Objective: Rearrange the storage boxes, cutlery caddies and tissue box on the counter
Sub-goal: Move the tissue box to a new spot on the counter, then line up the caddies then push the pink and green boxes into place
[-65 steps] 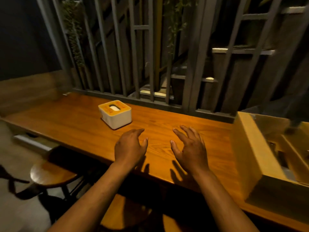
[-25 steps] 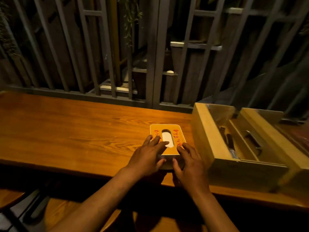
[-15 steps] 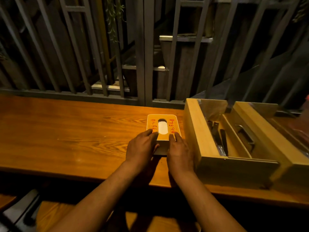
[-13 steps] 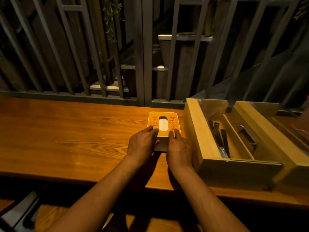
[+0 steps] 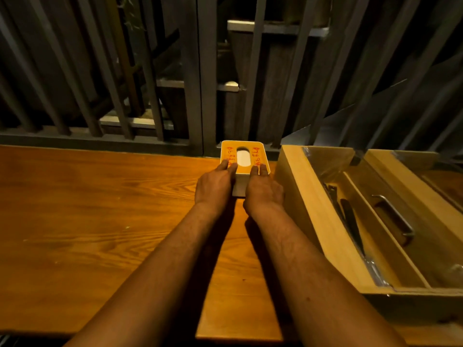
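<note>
While your left hand (image 5: 217, 184) and right hand (image 5: 263, 194) lie flat against the near face of the tissue box (image 5: 244, 159), fingertips hooked over its orange top, neither is closed around it: both palms are open and pressing, so treat this as a push, not a carry. That box sits on the wooden counter (image 5: 100, 209) at its far edge, close up to the grey railing (image 5: 195, 96), with the wooden cutlery caddy (image 5: 300, 196) just beside it on your right. Judging from that, little travel seems left, so ease off instead of shoving it into the rail. Keep the pressure even through both palms so the box stays square and does not swing toward the caddy wall. Press low on the front face; weight on the top edge could tip it forward. Once it sits where you want it, lift both hands straight back, without dragging the lid or nudging the caddy
</note>
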Motion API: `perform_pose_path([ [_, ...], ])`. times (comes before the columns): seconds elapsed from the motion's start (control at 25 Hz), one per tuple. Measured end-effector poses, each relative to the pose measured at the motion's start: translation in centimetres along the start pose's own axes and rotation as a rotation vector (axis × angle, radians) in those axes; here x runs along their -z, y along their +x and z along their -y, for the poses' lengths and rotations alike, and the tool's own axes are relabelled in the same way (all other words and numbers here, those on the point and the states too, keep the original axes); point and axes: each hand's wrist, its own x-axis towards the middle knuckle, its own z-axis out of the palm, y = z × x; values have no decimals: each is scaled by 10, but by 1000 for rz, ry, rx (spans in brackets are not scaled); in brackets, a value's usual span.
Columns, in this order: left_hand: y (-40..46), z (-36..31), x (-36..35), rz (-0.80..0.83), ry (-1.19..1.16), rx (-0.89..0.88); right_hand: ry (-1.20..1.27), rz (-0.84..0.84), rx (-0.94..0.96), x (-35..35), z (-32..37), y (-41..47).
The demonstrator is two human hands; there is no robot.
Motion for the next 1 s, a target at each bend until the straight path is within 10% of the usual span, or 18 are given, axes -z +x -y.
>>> perform_pose_path([
  [0.56,37,4,-1,18,85,-71,-13,141,72,24,-7,35],
  [1.0,-136,-113,75,-98,-382,-143,347,-239,70,73,-168,-143],
])
